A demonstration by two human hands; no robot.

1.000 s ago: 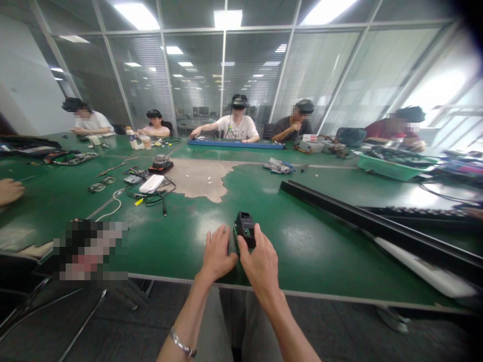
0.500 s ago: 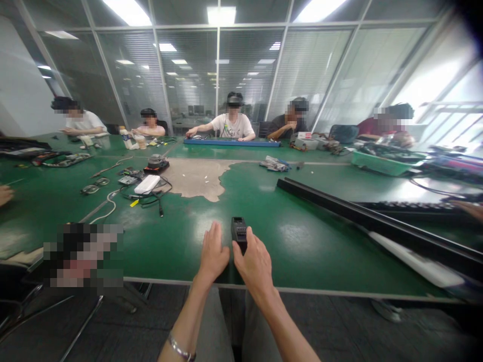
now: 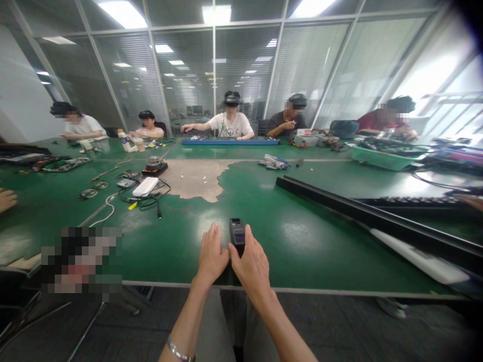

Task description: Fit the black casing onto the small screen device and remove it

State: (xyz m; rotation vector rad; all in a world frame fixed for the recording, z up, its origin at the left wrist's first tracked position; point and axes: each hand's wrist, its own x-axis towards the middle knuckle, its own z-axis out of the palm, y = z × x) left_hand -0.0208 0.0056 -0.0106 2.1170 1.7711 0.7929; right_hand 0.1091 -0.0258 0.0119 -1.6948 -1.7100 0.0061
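Note:
A small black device (image 3: 237, 231) with a little screen lies on the green table (image 3: 302, 241) near its front edge. My right hand (image 3: 249, 261) is curled round its near end, fingers and thumb closed on it. My left hand (image 3: 211, 254) rests flat on the table just left of the device, fingers together and stretched out, touching its side. A bracelet is on my left wrist.
A long black rail (image 3: 358, 208) and a white bar (image 3: 418, 261) run along the right. Cables, a white box (image 3: 145, 186) and small parts lie at left centre. Several people sit round the far side. A blurred patch (image 3: 81, 259) covers something at the near left.
The device was tilted up off the table in my right hand; it has been lowered and now lies flat. Both hands drew slightly closer together.

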